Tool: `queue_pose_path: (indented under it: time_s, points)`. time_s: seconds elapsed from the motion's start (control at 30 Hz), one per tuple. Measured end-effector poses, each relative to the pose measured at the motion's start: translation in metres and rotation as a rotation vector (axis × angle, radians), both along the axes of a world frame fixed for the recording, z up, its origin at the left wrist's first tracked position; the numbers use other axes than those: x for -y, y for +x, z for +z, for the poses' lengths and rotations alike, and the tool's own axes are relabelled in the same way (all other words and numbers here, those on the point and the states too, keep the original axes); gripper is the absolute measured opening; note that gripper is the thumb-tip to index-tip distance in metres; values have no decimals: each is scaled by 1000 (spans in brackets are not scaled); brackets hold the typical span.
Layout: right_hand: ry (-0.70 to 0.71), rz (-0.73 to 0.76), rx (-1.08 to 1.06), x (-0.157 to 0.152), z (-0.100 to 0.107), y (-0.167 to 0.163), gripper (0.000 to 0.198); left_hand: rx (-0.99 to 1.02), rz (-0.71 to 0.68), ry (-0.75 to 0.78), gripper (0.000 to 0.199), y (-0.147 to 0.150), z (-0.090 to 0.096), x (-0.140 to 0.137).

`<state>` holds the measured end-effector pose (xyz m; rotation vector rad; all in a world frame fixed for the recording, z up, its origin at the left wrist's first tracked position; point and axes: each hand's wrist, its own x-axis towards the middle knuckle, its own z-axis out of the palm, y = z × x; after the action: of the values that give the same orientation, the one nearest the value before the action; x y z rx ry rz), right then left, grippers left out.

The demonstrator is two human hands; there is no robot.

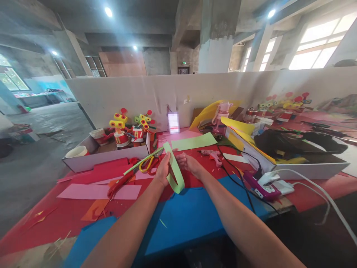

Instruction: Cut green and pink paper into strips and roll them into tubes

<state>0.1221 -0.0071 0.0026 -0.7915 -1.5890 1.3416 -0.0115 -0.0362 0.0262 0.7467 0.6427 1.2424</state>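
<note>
Red tabletop (28, 232), strip (178, 183) in left hand (163, 169)

Box, wht. (108, 158), L side, holding 2 robot figs. w/ red-&-wht. cup bodies (121, 139) and a tilted wht. cup (77, 152). Phone (174, 124), 1, upright nr. partition (125, 95), scrn. lit, blurred. Bottle, pink (222, 112), 1, beside yel. sheet (238, 125). Box, wht., R side (315, 170), w/ blk. fabric item (304, 140) in it. Pwr. strip, purple (259, 186), w/ wht. plug (268, 178). More figs., R rear (289, 108). Bkgd.: conc. column (217, 54), lwr. part wht.; grn. sign (184, 63); lg. window, R (320, 42); clg. light (108, 12), lit.
</note>
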Motion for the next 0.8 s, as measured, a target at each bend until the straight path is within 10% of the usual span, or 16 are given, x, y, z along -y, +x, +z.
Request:
queue_pose_path:
  time_s: [0.23,0.37,0.63,0.8]
  points:
    - [554,-96,526,-5,-12,45,19,16,90,-39,38,-9,2,3]
    - [427,-389,305,-12,1,57,14,-17,33,10,31,-3,3,8]
    - [-206,73,-196,17,3,-16,41,-170,28,-65,21,3,-12,7]
    - [-304,-38,-370,6,3,10,29,-224,-272,-22,18,7,-8,20]
